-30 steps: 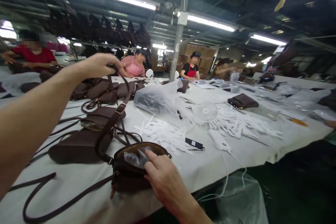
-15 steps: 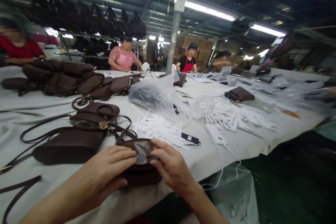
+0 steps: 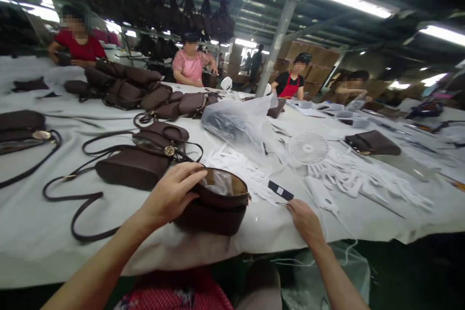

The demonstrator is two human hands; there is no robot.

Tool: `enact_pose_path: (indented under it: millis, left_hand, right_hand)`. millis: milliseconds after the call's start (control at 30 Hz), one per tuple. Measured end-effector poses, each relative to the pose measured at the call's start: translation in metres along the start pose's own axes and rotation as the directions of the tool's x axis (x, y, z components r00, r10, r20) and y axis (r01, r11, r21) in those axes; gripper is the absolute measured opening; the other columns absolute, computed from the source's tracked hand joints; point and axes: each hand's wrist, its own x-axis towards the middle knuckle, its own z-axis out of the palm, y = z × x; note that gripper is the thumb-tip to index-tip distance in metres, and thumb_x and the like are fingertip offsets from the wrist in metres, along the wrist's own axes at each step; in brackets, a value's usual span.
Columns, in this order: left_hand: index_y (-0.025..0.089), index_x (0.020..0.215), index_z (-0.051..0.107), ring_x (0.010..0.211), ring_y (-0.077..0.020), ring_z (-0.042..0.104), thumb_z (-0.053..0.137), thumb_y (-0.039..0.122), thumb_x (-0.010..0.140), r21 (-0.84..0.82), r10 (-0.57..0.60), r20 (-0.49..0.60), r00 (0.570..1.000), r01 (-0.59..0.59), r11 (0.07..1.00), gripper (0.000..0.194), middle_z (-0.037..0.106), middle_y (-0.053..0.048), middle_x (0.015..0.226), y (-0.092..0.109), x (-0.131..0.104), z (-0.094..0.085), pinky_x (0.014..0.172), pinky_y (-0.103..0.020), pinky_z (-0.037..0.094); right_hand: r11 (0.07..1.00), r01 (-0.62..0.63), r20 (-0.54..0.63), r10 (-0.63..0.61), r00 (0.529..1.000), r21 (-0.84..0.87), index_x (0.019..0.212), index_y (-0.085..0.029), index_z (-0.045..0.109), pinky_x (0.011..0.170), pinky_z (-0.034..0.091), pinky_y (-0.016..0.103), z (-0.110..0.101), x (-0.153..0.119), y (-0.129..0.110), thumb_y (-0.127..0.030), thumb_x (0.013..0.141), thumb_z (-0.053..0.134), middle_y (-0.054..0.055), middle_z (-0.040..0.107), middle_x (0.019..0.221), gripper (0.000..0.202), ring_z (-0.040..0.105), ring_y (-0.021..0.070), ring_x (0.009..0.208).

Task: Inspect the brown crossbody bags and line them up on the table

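A dark brown handbag [image 3: 214,218] stands open near the table's front edge, with clear crumpled plastic [image 3: 220,183] inside and a tan lining. My left hand [image 3: 176,196] grips the left side of its rim, fingers over the edge and thumb outside. To the right, my right hand [image 3: 305,220] pinches the thin cord of a black hang tag [image 3: 280,190] with a small white label. The tag lies on the cloth beside a heap of white paper strips [image 3: 236,167]. Another brown bag [image 3: 132,167] with a round gold charm [image 3: 169,150] lies behind my left hand.
Several brown bags [image 3: 123,89] are piled at the back left. A bulky plastic bag [image 3: 236,121] and a white fan [image 3: 308,148] with its cord stand mid-table. A brown pouch [image 3: 374,143] lies right. Several people work across the white-covered table [image 3: 138,252].
My right hand has left the handbag's opening and moved right to the black tag's cord. My left hand stays at the bag, whose mouth is now wider open. The camera view has shifted left.
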Motion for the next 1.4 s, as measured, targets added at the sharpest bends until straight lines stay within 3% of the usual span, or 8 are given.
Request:
enact_pose_path:
  millis: [200,333,467,600,733,867,1167,1400]
  left_hand:
    - [0.020,0.139,0.043,0.123,-0.0254,0.051,0.058,0.024,0.086,-0.262,-0.386,0.001,0.923,0.373,0.890,0.055,0.051,-0.012,0.136,-0.015,-0.039,0.009,0.106,-0.044,0.041]
    - [0.018,0.133,0.049,0.119,-0.0234,0.055,0.047,0.028,0.093,-0.411,-0.479,0.048,0.876,0.455,0.790,0.041,0.058,-0.012,0.131,-0.010,-0.058,0.016,0.104,-0.039,0.043]
    - [0.020,0.125,0.057,0.113,-0.0226,0.058,0.045,0.028,0.094,-0.481,-0.527,0.055,0.848,0.485,0.730,0.035,0.064,-0.009,0.122,-0.007,-0.060,0.019,0.100,-0.037,0.045]
    - [0.018,0.117,0.064,0.105,-0.0217,0.060,0.050,0.027,0.091,-0.479,-0.566,-0.037,0.824,0.482,0.733,0.030,0.067,-0.009,0.112,-0.004,-0.055,0.027,0.095,-0.035,0.046]
    - [0.019,0.110,0.067,0.093,-0.0212,0.062,0.059,0.029,0.086,-0.432,-0.580,-0.086,0.810,0.494,0.755,0.027,0.068,-0.007,0.098,0.003,-0.053,0.037,0.087,-0.034,0.049]
    - [0.018,0.112,0.065,0.098,-0.0221,0.063,0.062,0.025,0.083,-0.463,-0.611,-0.080,0.787,0.514,0.722,0.030,0.069,-0.008,0.107,0.008,-0.055,0.037,0.089,-0.035,0.048]
    - [0.019,0.107,0.066,0.094,-0.0219,0.058,0.050,0.009,0.081,-0.128,-0.426,-0.073,0.902,0.415,0.901,0.032,0.068,-0.007,0.097,-0.011,-0.063,0.018,0.086,-0.037,0.047]
    - [0.021,0.088,0.066,0.078,-0.0215,0.060,0.048,0.013,0.086,0.120,-0.612,-0.077,0.787,0.616,0.778,0.020,0.066,-0.007,0.082,0.007,-0.053,0.024,0.066,-0.030,0.043]
  right_hand:
    - [0.954,-0.197,-0.052,0.214,0.976,0.228,0.086,-0.020,0.065,0.078,0.047,0.038,-0.008,0.003,0.009,-0.042,0.084,0.042,0.011,0.071,0.089,0.031,0.064,0.0263,0.082]
    - [0.864,-0.341,-0.200,0.433,0.879,0.370,0.085,-0.021,0.067,0.074,0.049,0.041,-0.035,0.010,0.004,-0.057,0.076,0.050,0.010,0.072,0.085,0.040,0.064,0.0276,0.079]
    - [0.548,-0.178,-0.194,0.552,0.811,0.817,0.080,-0.020,0.062,0.059,0.052,0.032,-0.071,0.015,-0.032,-0.056,0.068,0.069,0.002,0.065,0.069,0.038,0.060,0.0172,0.059]
    - [0.335,-0.038,-0.122,0.444,0.888,0.942,0.076,-0.018,0.061,0.037,0.033,0.018,-0.101,0.004,-0.097,-0.047,0.065,0.079,-0.002,0.058,0.064,0.036,0.041,0.0053,0.043]
    - [0.529,0.047,-0.051,-0.006,0.999,0.847,0.083,-0.018,0.068,0.043,0.040,0.019,-0.119,-0.018,-0.183,-0.041,0.080,0.068,-0.002,0.058,0.059,0.023,0.049,0.0098,0.048]
    - [0.591,0.360,-0.016,-0.506,0.862,0.722,0.081,-0.020,0.067,0.059,0.046,0.019,-0.128,-0.020,-0.264,-0.028,0.093,0.050,0.000,0.066,0.070,0.022,0.059,0.0114,0.061]
    - [0.732,0.609,-0.012,-0.637,0.771,0.305,0.081,-0.020,0.064,0.064,0.042,0.022,-0.123,0.028,-0.320,-0.022,0.094,0.048,0.002,0.065,0.077,0.021,0.061,0.0133,0.070]
    - [0.736,0.636,0.296,-0.570,0.767,-0.231,0.079,-0.021,0.064,0.049,0.025,0.026,-0.131,0.053,-0.339,-0.021,0.094,0.050,0.002,0.066,0.072,0.020,0.062,0.0148,0.061]
